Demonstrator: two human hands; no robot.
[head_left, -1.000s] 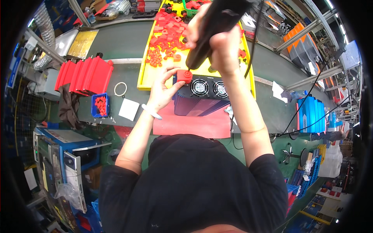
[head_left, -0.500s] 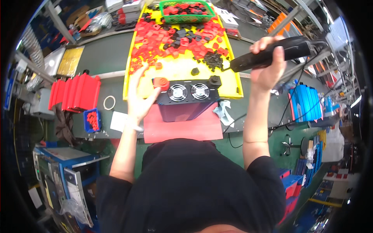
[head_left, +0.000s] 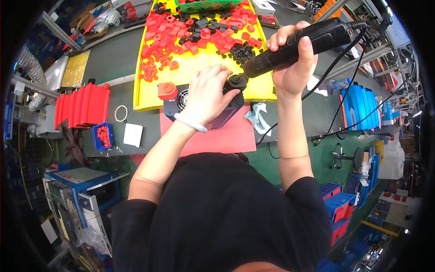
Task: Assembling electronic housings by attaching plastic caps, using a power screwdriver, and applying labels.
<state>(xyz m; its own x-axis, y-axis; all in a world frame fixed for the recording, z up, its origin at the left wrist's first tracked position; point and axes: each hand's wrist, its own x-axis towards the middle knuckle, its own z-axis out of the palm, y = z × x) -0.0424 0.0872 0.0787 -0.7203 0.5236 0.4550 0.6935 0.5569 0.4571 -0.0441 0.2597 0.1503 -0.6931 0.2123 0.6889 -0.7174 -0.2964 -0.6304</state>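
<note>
Swung across from the red corner block half a second earlier, a worker's bare left hand (head_left: 207,94) now lies over the fan end of a dark, box-shaped metal-looking unit (head_left: 172,108), while a black, cylindrical corded power driver (head_left: 319,40) has come in from the right to a black, stepped corner block (head_left: 237,81). Fingers and thumb of the left hand spread to either side of that block, at the unit's right corner; whether they pinch it cannot be told. The right hand (head_left: 294,63) is wrapped around the driver's barrel, its tip at the block, though the exact contact is hidden. At the opposite corner sits a red, square block with a round raised top (head_left: 167,90). Beneath the unit lies a flat red mat (head_left: 217,143); ahead, a yellow tray (head_left: 141,102) holds loose red and black parts. The unit looks heavy and rigid, best taken by its sides, clear of the delicate-looking fans; the block appears light, stiff and perhaps slightly grippy, suited to a hold on its flat outer faces.
</note>
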